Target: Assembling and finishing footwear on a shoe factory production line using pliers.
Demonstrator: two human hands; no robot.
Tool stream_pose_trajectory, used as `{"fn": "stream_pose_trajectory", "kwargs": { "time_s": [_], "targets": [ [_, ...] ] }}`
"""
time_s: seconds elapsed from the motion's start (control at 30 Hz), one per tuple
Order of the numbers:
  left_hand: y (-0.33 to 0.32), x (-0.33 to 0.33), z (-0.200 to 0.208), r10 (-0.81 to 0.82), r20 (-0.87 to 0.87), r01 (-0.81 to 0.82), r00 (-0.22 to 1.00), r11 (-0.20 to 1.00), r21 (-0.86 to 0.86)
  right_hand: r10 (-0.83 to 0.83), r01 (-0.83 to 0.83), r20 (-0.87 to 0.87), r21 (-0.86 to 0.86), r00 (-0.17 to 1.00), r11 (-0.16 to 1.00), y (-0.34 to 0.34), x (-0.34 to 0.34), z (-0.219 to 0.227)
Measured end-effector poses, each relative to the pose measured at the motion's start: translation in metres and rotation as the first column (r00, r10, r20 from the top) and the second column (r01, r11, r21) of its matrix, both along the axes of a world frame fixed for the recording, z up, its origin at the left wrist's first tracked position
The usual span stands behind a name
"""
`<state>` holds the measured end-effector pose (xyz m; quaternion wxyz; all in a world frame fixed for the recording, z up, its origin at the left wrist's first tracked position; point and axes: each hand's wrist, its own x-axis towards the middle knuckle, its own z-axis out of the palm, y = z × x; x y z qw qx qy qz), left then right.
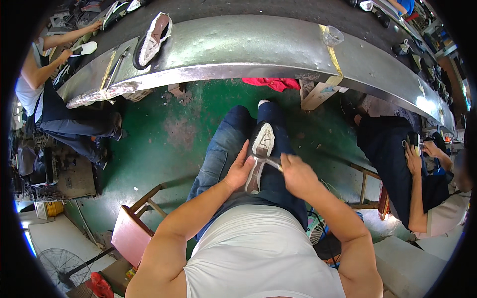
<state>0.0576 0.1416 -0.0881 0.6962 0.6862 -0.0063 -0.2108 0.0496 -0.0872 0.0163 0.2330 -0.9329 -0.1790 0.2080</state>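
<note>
A shoe (264,139) lies bottom up along my thighs, its underside whitish at the rim with brown in the middle and its dark toe pointing away from me. My left hand (239,172) grips it from the left side, near the middle. In my right hand (299,175) is a hammer (269,161), held by its handle. The metal head is over the middle of the shoe, close to my left fingers; whether it touches the shoe I cannot tell. My right hand is slightly blurred.
Ahead runs a metal-edged bench (238,44) with another upturned shoe (152,40), a long thin metal tool (118,66) and a clear plastic cup (333,36). Co-workers sit left (37,84) and right (422,174). A pink-seated stool (130,233) and a fan (62,270) stand behind left.
</note>
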Motion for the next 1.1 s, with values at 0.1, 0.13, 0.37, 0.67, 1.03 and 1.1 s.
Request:
{"fn": "stream_pose_trajectory", "kwargs": {
  "time_s": [0.1,0.13,0.37,0.67,1.03,1.1],
  "targets": [
    [-0.005,0.002,0.004,0.019,-0.061,-0.024,0.998,0.996,-0.09,0.078,-0.094,0.394,0.021,0.916,0.995,-0.011,0.01,-0.018],
    [-0.004,0.002,0.006,0.023,-0.133,-0.041,0.991,0.99,-0.135,0.087,-0.103,0.39,0.021,0.917,0.994,-0.011,0.016,-0.012],
    [0.002,0.002,0.007,0.017,-0.066,-0.018,0.998,1.0,-0.018,-0.163,0.443,-0.61,0.341,0.775,0.829,0.012,0.005,-0.004],
    [-0.001,0.005,0.024,-0.055,-0.042,0.056,0.998,0.998,0.016,-0.065,0.661,-0.824,0.402,0.563,0.633,0.0,0.009,-0.013],
    [0.0,0.01,0.027,-0.258,0.425,0.035,0.868,0.884,0.466,0.033,0.783,-0.914,0.364,0.404,0.505,-0.005,-0.015,-0.038],
    [0.002,0.012,0.03,-0.286,0.368,0.061,0.885,0.854,0.517,0.103,0.794,-0.946,0.315,0.308,0.521,-0.019,-0.004,-0.019]
  ]
}}
